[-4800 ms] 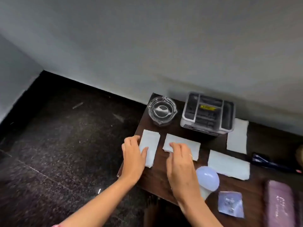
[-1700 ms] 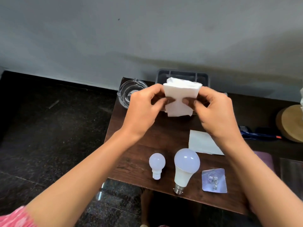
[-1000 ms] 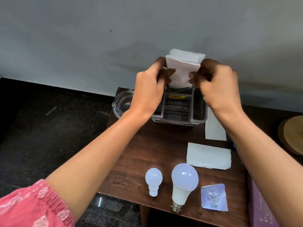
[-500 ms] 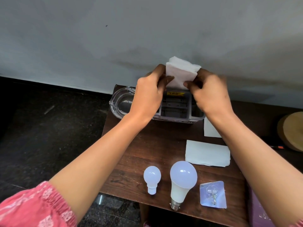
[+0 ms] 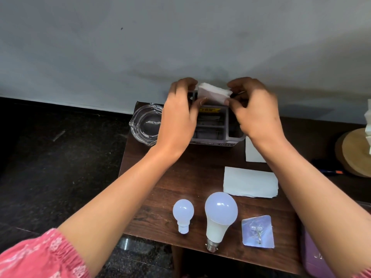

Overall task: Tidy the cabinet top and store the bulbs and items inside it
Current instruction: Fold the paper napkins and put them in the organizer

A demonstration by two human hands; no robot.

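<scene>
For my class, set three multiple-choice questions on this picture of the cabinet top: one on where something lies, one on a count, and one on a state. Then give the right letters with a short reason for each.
1. Where is the glass ashtray?
A. On the cabinet top's far left corner, beside the grey organiser
B. Between the two bulbs
C. On the floor

2. How many bulbs lie on the cabinet top?
A. One
B. Two
C. Four

3. What is happening with the folded white tissues?
A. They lie flat by the bulbs
B. They are in the ashtray
C. Both hands hold them at the organiser's back end

Answers:
1 A, it sits left of the organiser.
2 B, a small bulb and a large bulb lie side by side.
3 C, the left hand and right hand pinch them there.
</scene>
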